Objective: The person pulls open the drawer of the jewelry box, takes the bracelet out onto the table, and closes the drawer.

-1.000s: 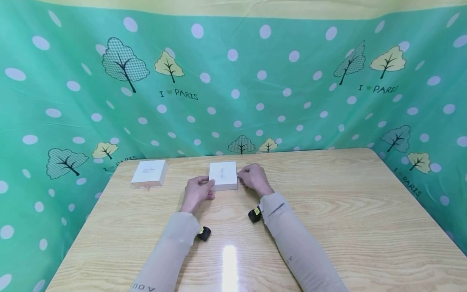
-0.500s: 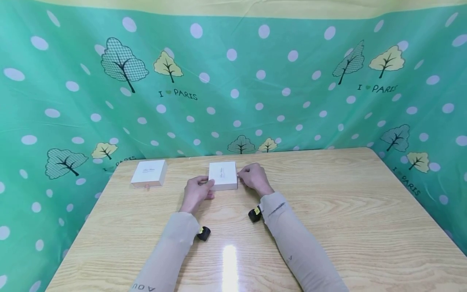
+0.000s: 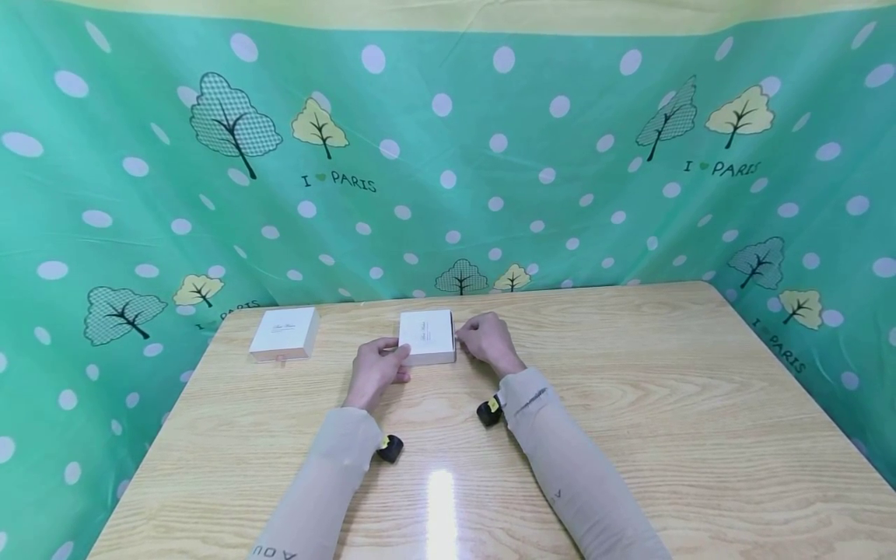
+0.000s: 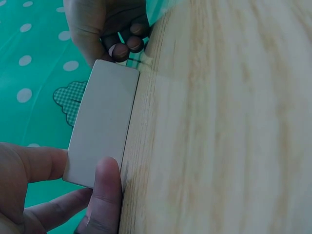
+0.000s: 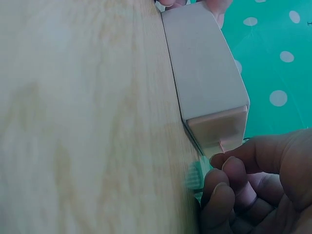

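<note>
A white drawer-style gift box (image 3: pixel 426 334) with small printed lettering lies near the table's back edge, between my two hands. My left hand (image 3: pixel 379 371) grips its left end, thumb and fingers on different sides. On the box's right end, the pinkish drawer front (image 5: pixel 218 127) carries a small pink ribbon tab (image 5: pixel 222 145), seen in the right wrist view. My right hand (image 3: pixel 488 340) pinches this tab between thumb and index finger, its other fingers curled. The fingertips partly cover the tab. In the left wrist view the box's plain long side (image 4: pixel 102 122) shows.
A second white box (image 3: pixel 283 333) of the same kind sits at the table's back left, its ribbon tab facing forward. Behind the wooden table (image 3: pixel 665 404) hangs a green dotted curtain (image 3: pixel 532 194). Each wrist wears a small black camera (image 3: pixel 489 411).
Both hands keep nearly the same place on the box. A thin dark line at the box's right edge shows more clearly now. The head view has shifted very slightly.
</note>
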Motion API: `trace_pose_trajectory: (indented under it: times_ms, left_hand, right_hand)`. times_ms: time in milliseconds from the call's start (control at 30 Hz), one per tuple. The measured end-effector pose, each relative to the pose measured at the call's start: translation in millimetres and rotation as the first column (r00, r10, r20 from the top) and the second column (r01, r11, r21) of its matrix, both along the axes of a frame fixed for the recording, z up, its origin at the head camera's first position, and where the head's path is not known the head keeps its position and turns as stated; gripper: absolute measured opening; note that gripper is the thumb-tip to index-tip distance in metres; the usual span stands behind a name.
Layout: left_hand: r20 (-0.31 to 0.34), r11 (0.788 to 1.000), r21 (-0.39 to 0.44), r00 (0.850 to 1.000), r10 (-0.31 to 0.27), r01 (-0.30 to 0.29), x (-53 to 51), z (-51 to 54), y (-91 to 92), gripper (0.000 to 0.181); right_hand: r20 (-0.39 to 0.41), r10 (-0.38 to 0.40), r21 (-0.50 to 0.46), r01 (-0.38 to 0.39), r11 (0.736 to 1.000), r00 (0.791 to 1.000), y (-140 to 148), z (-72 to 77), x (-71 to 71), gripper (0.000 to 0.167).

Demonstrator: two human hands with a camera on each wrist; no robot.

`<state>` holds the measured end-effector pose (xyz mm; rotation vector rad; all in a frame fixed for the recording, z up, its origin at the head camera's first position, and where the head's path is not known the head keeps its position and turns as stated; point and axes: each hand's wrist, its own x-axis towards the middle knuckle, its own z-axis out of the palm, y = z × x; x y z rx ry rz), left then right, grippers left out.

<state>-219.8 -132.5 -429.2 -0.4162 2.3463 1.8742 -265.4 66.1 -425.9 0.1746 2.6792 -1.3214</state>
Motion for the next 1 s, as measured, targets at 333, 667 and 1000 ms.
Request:
trace_pose_trajectory:
  times_ms: [333,667,1000]
  left_hand:
    - [0.000,1.000,-0.001,1.000,0.002,-0.002,0.0,0.1,-0.1,0.040]
    - [0.006,1.000,-0.012,1.000,-0.010,0.010,-0.2,-0.1,-0.6,0.041]
    - [0.004,1.000,-0.010,1.000,-0.011,0.011,0.0,-0.5,-0.5,0.041]
  right_hand:
    - [-0.003,-0.004,-0.004,0.004,1.000,1.000,2.1,0.3,1.7,0.015]
    - [0.001,-0.010,-0.023,0.010,1.000,1.000,4.9,1.2,3.4,0.017]
    - [0.000,-0.018,-0.010,0.018,1.000,1.000,7.0,1.5,4.2,0.018]
